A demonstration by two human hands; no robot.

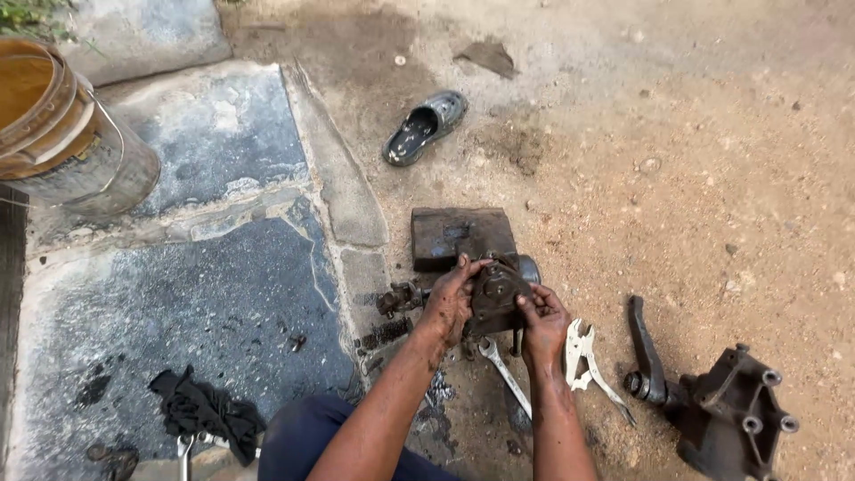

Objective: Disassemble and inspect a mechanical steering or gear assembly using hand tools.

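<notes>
Holding a greasy metal housing (495,298) with both hands, on the ground in front of my knees. Left hand (450,301): grip closed over the housing's left side, fingers curled over its top edge. Right hand (541,319): grip pinched on the lower right edge of the same part, thumb and fingertips pressed to the metal. A short shaft (401,297) sticks out to the left of the housing, past my left hand; whether it is one piece with the housing I cannot tell. The part sits just in front of a dark rectangular block (459,236), touching or nearly touching it.

Ground here is bare reddish dirt (695,178); a cracked dark slab (196,294) lies to the left of it. Just beside my right wrist: locking pliers (583,356), jaw end toward the housing. Between my forearms: a spanner (503,370), lying flat, partly hidden by the right arm. Further right, well apart from my hands: a large cast bracket (735,419) with a curved lever arm (646,343) attached at its left.

Other items: black rag (207,411) on the slab near my left knee; worn bucket (62,134) at the upper left; a single dark sandal (426,127) on the dirt beyond the block
</notes>
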